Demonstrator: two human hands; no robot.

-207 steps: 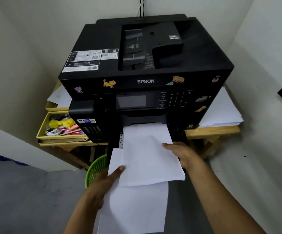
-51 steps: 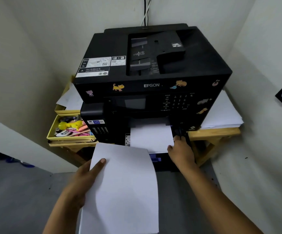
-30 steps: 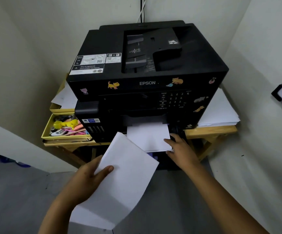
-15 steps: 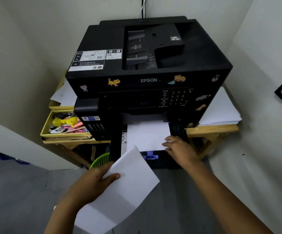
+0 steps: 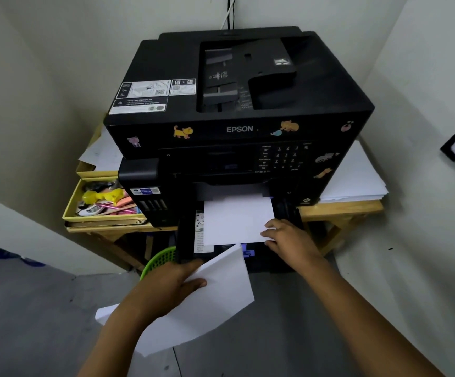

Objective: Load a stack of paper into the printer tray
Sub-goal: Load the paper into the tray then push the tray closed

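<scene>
A black Epson printer [image 5: 237,126] stands on a wooden table, its paper tray [image 5: 187,240] pulled out at the front. A white paper stack [image 5: 234,221] lies in the tray. My right hand [image 5: 289,240] rests on the stack's near right corner with fingers spread. My left hand [image 5: 172,287] grips a second bundle of white sheets [image 5: 207,303] below and in front of the tray, thumb on top, the sheets sagging down to the left.
A yellow drawer organiser [image 5: 98,205] with pens and small items sits left of the printer. Loose paper piles [image 5: 354,178] lie on the wooden table [image 5: 340,209] at the right. A green basket [image 5: 158,261] stands under the table. Walls close in on both sides.
My left hand has pulled its sheets down and away from the tray, turning them sideways. The stack has gone deeper into the tray, with my right hand staying at its near right corner.
</scene>
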